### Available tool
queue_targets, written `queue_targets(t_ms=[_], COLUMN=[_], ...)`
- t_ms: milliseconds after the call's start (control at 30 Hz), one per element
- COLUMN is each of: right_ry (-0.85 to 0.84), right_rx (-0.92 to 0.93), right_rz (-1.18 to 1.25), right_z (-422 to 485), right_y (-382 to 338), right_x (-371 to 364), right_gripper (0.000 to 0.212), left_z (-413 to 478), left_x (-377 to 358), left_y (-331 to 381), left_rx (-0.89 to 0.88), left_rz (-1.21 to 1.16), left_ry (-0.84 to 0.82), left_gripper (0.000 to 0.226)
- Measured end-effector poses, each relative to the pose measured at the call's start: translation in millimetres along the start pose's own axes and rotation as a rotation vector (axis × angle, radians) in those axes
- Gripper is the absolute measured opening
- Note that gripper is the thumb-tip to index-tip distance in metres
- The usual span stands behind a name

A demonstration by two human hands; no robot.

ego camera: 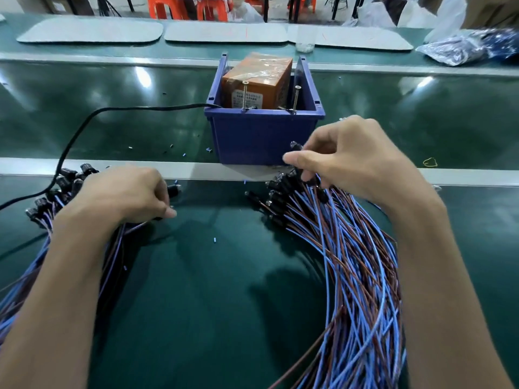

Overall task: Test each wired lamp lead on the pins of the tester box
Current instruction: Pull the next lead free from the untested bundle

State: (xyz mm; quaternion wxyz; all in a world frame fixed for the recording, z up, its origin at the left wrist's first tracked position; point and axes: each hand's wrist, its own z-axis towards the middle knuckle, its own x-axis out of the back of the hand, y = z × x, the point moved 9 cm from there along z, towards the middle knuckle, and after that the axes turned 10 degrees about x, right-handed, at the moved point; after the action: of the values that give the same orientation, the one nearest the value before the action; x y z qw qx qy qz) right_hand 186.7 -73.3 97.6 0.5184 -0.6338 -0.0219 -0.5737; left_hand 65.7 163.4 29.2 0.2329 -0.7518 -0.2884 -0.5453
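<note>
Right hand (345, 164) is pinching one lamp lead (296, 146) by its black lamp head, thumb and fingertips curled round it, just in front of the near wall of the blue bin (261, 136). That lead is trailing back toward the person into the right pile (351, 262), so its long axis is running away from the bin, lamp end foremost. The two pins (245, 95) are standing at the bin's front rim, above and a little left of the pinched head, with the orange tester box (258, 80) behind them. This hand is sitting much nearer the pins than the left hand (120, 195), which is curling over the left pile (64, 186), gripping leads there, well off to the side.
</note>
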Motion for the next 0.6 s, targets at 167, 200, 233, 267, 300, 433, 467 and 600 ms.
queue_targets(t_ms=[167, 200, 233, 267, 300, 433, 467, 600], right_ry=[-0.302, -0.348, -0.386, -0.411, -0.422, -0.375, -0.336, -0.077], right_rx=[0.1, 0.107, 0.115, 0.125, 0.137, 0.208, 0.216, 0.144], right_rz=[0.197, 0.22, 0.249, 0.288, 0.346, 0.587, 0.619, 0.606], right_z=[-3, -4, -5, -6, -7, -7, -6, 2], right_y=[-21, -23, -26, -30, -34, -49, -49, -35], right_x=[-44, -51, -58, -62, -65, -56, -51, -29], right_gripper=[0.021, 0.028, 0.032, 0.033, 0.03, 0.018, 0.018, 0.019], left_z=[-36, -47, -59, -70, -80, -101, -105, -105], left_x=[46, 56, 66, 73, 79, 87, 87, 80], left_y=[45, 52, 60, 67, 73, 88, 90, 99], left_rx=[-0.302, -0.371, -0.435, -0.493, -0.538, -0.615, -0.624, -0.628], left_rz=[-0.418, -0.57, -0.7, -0.801, -0.89, -1.17, -1.217, -1.534], left_ry=[0.239, 0.267, 0.291, 0.315, 0.33, 0.327, 0.329, 0.132], left_gripper=[0.016, 0.017, 0.018, 0.018, 0.015, 0.006, 0.007, 0.011])
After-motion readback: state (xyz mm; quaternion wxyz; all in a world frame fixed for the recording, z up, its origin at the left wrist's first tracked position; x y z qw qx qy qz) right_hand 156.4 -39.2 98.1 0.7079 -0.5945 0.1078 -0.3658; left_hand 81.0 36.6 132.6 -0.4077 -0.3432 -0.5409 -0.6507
